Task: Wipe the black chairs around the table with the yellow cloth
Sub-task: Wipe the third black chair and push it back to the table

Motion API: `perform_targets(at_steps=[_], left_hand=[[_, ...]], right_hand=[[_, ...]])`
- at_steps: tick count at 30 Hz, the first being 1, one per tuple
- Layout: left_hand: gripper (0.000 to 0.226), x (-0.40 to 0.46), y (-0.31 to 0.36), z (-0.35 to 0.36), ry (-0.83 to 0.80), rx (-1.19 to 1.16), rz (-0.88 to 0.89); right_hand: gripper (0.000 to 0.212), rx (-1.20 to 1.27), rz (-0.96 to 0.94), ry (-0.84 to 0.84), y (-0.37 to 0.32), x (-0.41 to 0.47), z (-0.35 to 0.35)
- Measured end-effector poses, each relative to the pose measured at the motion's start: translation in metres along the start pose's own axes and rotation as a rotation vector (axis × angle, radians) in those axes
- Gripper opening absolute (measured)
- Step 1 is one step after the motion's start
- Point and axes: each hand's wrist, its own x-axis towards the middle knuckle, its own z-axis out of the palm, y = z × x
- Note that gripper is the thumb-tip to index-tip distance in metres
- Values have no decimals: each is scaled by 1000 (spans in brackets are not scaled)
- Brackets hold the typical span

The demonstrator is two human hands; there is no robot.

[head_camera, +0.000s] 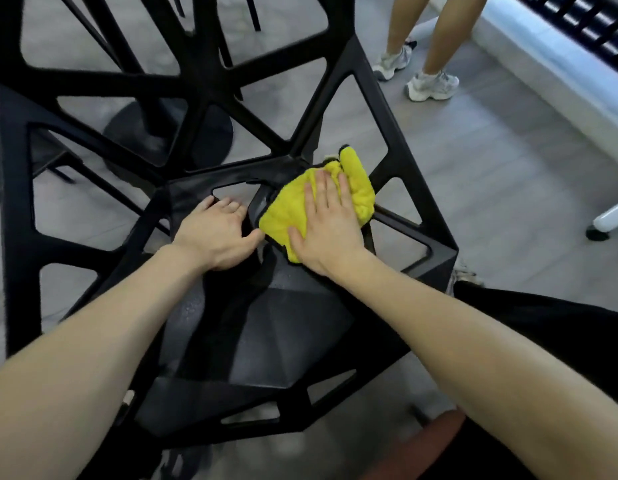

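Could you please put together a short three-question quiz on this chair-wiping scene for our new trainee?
1. True or false: the right hand lies flat, fingers straight, on the yellow cloth.
2. What is the left hand doing? A) lifting the cloth B) gripping the black chair at an opening in its seat C) hanging free
3. Fill in: beyond the chair, on the grey floor, stands another person wearing pale ______.

Key
1. True: the palm presses the cloth onto the chair's seat.
2. B: its fingers curl over the edge of the opening, beside the cloth.
3. Sneakers.
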Motion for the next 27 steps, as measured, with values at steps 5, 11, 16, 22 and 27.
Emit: perform_targets(at_steps=[5,11,16,22,27], left_hand=[[101,-2,2,1,-18,-15,-23],[129,-1,5,-4,-15,0,-43],[124,-3,6,1,-2,32,-34],[114,-5,8,-1,8,22,-24],[84,-60,29,16,318,-43,-11]], right_hand=[[81,126,-116,126,35,-119,17],[86,111,-88,75,18,-84,22],[81,133,-125,83,19,-93,22],[76,235,-284,122,56,-164,25],[75,223,-382,249,69,-136,43]])
